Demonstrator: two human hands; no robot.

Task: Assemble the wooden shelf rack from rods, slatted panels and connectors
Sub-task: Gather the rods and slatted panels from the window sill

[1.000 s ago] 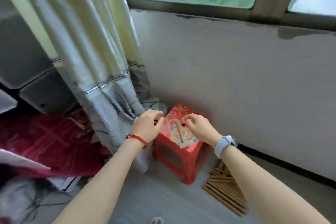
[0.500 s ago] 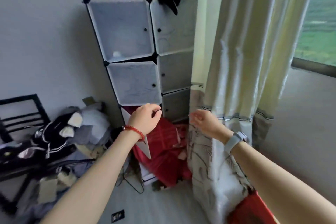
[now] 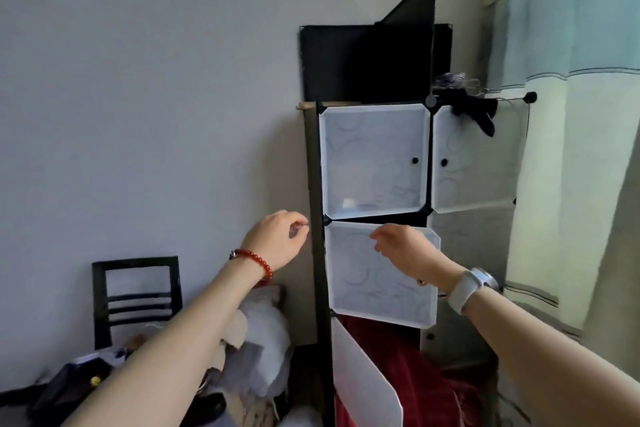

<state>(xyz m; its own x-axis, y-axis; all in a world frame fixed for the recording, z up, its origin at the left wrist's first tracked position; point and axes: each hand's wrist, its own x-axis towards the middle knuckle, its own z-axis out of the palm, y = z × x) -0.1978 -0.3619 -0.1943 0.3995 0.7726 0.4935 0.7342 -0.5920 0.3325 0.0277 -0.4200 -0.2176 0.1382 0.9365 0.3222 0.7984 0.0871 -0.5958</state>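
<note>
No slatted panels or connectors are in view. A short wooden rod end sticks out at the top left corner of the plastic cube cabinet. My left hand, with a red bead bracelet, is raised just left of the cabinet's black frame. Its thumb and forefinger are curled together on a small pale piece I cannot identify. My right hand, with a white watch on the wrist, hovers in front of the half-open middle cabinet door. Its fingers hang loosely curled and hold nothing.
A curtain hangs at the right. A black chair stands against the wall at lower left, with plush toys and clutter on the floor. Red cloth spills from the open bottom compartment. Dark clothing lies on the cabinet top.
The view swung left and up, from the red stool under the window, past the curtain, to the cube cabinet. Both hands stayed raised in front of me, the left still pinched.
</note>
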